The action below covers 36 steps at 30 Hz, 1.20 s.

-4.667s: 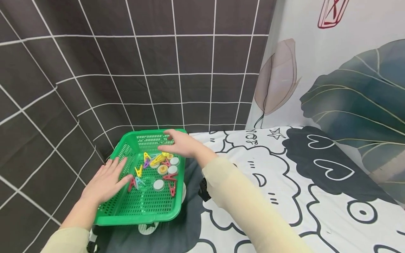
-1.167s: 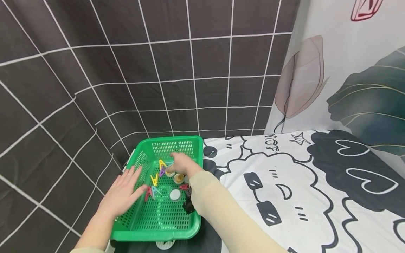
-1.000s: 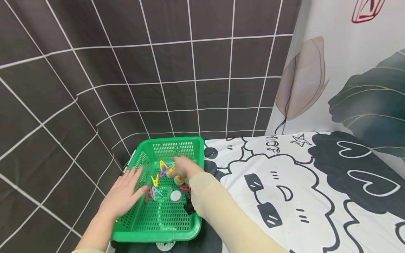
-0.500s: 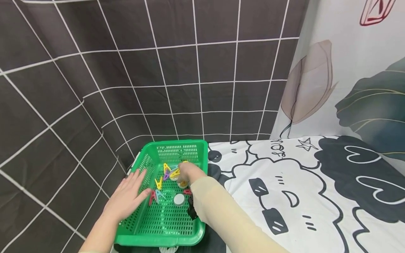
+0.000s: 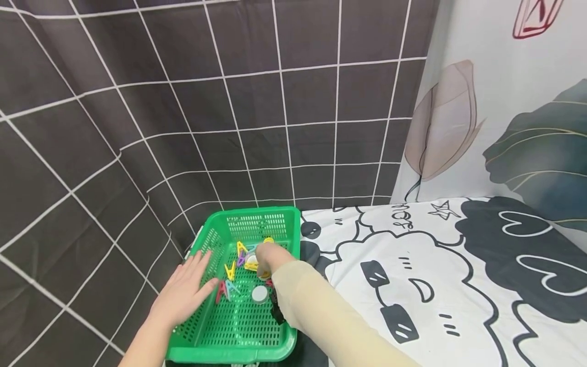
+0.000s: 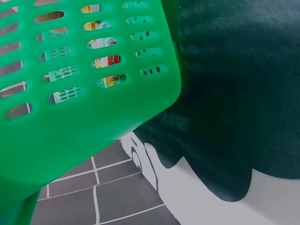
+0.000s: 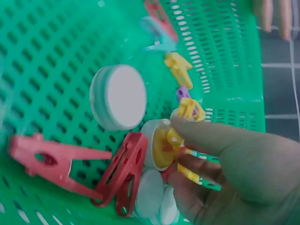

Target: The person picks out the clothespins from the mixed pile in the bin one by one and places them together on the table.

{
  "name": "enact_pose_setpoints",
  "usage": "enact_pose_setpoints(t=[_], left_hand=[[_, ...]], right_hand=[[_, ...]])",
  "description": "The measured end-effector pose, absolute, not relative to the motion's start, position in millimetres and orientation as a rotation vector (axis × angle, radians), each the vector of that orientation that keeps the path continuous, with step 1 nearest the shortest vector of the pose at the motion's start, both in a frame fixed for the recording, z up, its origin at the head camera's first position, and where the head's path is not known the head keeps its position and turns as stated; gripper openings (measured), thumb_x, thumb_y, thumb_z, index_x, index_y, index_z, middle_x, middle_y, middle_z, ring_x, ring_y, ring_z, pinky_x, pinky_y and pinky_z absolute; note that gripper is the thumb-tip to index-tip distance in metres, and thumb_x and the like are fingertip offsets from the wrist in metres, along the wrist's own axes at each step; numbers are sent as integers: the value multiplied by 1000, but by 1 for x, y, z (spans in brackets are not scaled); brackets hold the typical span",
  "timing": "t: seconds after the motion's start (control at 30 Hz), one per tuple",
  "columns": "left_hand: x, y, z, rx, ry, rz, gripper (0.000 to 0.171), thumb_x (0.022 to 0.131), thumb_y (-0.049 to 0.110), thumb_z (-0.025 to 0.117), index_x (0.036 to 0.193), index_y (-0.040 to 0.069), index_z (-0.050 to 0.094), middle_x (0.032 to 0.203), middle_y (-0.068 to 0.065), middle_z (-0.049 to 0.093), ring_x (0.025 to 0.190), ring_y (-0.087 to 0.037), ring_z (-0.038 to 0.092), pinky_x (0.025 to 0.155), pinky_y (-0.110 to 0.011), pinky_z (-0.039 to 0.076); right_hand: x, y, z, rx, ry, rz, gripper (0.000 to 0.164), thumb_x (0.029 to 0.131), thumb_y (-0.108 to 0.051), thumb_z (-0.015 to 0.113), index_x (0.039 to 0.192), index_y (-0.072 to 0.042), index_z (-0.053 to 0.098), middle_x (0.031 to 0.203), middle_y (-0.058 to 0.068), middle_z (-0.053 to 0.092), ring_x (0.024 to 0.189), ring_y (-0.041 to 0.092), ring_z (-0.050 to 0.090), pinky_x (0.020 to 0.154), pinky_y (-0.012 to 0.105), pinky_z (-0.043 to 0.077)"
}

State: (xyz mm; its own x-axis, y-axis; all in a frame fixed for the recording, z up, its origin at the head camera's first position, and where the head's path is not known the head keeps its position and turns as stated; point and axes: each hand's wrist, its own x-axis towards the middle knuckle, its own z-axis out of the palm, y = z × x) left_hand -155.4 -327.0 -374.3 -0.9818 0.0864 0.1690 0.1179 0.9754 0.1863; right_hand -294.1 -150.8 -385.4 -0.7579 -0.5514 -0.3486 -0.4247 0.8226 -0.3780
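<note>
Yellow clip [image 5: 251,266], toward far edge of green basket [image 5: 229,355]: presumably light, stiff, best held by its handles; pinched by right hand [image 5: 273,256], left hand's [image 5: 182,293] fingers straight.

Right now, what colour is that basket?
The basket is plain green, seen best in the head view.

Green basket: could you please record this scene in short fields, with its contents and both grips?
Container: green basket, slotted sides, on patterned cloth
Clips inside: red clips, yellow clips, purple clip, light blue clips
Other contents: white round pieces, one with yellow inside
Left grip: fingers spread over basket's left side; contact unclear
Right grip: hand in basket, fingertips at a yellow clip; pinch unclear
Background: dark fabric with white grid lines
</note>
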Motion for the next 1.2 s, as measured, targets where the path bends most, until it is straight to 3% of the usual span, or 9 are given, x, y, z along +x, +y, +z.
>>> enact_pose_setpoints(t=[0.2, 0.37, 0.53, 0.67, 0.8, 0.87, 1.03, 1.2], left_hand=[[-152, -322, -380, -158, -2957, -322, 69, 98, 48, 40, 148, 2, 25, 148, -25, 26, 136, -43, 21, 108, -58, 16], [-152, -321, -381, -158, -2952, -326, 69, 98, 48, 40, 148, 2, 25, 148, -26, 26, 135, -43, 22, 108, -57, 17], [-152, -322, -377, -158, -2944, -341, 69, 98, 47, 40, 148, 3, 24, 148, -26, 25, 136, -43, 22, 108, -58, 17], [-150, -323, -377, -153, -2953, -346, 69, 98, 47, 40, 148, 3, 23, 148, -27, 24, 135, -44, 22, 108, -58, 16], [-150, -324, -377, -145, -2957, -351, 69, 98, 47, 40, 148, 3, 24, 148, -26, 25, 136, -43, 21, 108, -57, 16], [-150, -325, -377, -143, -2956, -346, 69, 98, 47, 40, 148, 3, 24, 149, -25, 25, 136, -43, 21, 108, -57, 16], [-154, -327, -375, -146, -2951, -340, 69, 98, 47, 39, 148, 2, 23, 148, -26, 25, 136, -44, 21, 108, -57, 16], [-156, -328, -374, -140, -2960, -334, 70, 98, 48, 39, 148, 1, 24, 148, -27, 24, 136, -44, 21, 108, -57, 16]], right_hand=[[-274, -165, -386, -705, 2602, -231, 16, 78, -3, 74, 92, -9, 68, 92, 4, 62, 76, 17, 54, 64, 30, 48], [-273, -168, -387, -709, 2553, -230, 19, 78, -7, 75, 96, -8, 68, 98, 4, 63, 80, 17, 56, 65, 29, 50], [-275, -167, -387, -784, 2472, -334, 11, 82, -15, 73, 84, -9, 63, 82, 3, 59, 65, 16, 54, 54, 27, 47], [-275, -166, -387, -851, 2421, -421, 13, 84, -16, 71, 82, -10, 60, 74, 0, 54, 51, 13, 40, 46, 25, 38], [-277, -167, -386, -926, 2429, -521, 12, 83, -17, 72, 86, -9, 65, 75, -3, 55, 54, 10, 37, 50, 24, 36], [-279, -167, -383, -951, 2452, -561, 13, 83, -19, 73, 90, -9, 67, 74, -2, 55, 60, 10, 43, 55, 25, 40], [-287, -162, -372, -979, 2531, -633, 30, 83, -23, 72, 107, -6, 67, 101, 2, 65, 91, 15, 59, 78, 26, 49], [-299, -153, -356, -952, 2536, -816, 43, 83, -22, 73, 118, -2, 60, 109, 7, 63, 94, 17, 58, 79, 28, 50]])
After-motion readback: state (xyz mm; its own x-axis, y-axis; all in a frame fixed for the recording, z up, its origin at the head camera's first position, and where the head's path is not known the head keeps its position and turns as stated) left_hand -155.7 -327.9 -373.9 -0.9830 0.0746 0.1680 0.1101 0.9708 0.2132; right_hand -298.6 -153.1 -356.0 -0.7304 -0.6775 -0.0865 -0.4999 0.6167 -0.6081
